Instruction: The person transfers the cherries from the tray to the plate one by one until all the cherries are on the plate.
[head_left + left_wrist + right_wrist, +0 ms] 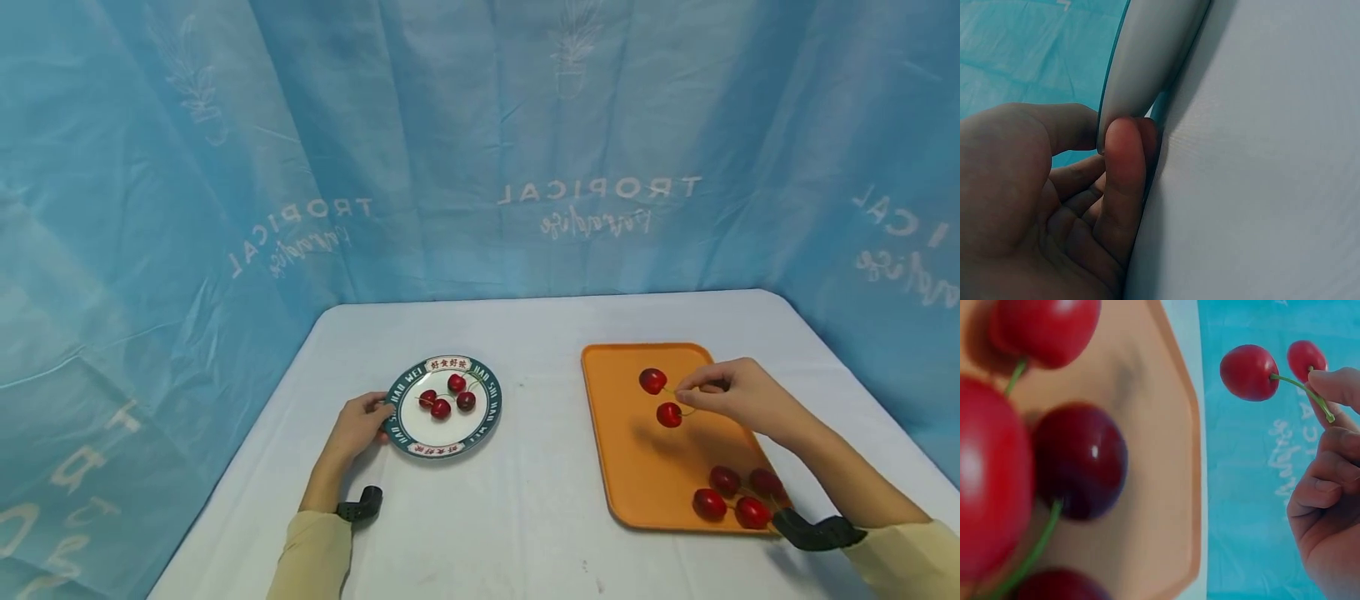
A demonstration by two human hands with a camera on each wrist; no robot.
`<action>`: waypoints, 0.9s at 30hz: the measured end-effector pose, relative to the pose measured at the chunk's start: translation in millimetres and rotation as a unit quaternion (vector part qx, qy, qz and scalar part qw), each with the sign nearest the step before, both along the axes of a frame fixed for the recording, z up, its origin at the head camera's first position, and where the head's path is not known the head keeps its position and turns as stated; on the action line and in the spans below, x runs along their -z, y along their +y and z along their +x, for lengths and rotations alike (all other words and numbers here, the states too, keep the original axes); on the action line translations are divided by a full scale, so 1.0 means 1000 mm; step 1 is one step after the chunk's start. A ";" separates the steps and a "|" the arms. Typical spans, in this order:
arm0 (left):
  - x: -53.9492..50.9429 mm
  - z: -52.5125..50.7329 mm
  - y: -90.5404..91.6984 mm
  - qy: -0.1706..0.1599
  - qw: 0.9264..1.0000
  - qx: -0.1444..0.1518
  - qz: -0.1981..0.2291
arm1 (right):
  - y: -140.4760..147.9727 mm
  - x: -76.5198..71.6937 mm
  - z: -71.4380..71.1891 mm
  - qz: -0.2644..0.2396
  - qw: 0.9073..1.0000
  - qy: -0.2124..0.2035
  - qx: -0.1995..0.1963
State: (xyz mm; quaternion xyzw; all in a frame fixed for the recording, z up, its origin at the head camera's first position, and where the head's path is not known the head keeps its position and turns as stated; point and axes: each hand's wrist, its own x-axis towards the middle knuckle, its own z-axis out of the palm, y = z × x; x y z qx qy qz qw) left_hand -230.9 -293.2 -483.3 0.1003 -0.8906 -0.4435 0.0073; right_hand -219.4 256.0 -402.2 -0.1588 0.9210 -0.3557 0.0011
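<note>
My left hand (358, 427) pinches the left rim of a green-and-white plate (420, 433); in the left wrist view the thumb lies on top and fingers (1125, 162) underneath. Several dark red cherries (441, 408) lie in the plate's middle. Over the orange tray (630, 492), my right hand (738, 396) pinches green stems between thumb and forefinger, with two red cherries (669, 414) (1249, 372) hanging from them. Several more cherries (708, 504) (1080, 461) rest in the tray's near right corner, below the right wrist.
A white cloth (540, 467) covers the table, and bare cloth lies between plate and tray. Blue printed curtains (480, 142) stand behind the table and at both sides. Black wrist straps (817, 532) sit at both sleeves.
</note>
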 end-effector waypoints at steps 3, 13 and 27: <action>-0.001 -0.002 -0.001 0.001 1.000 0.002 -0.003 | -0.009 -0.001 -0.004 -0.009 1.000 0.001 -0.012; -0.001 -0.001 0.002 -0.002 1.000 -0.001 0.000 | -0.035 -0.004 -0.020 -0.046 0.997 -0.024 -0.058; -0.003 0.000 0.001 0.005 1.000 0.003 -0.001 | -0.069 -0.026 -0.033 -0.001 0.995 -0.026 -0.093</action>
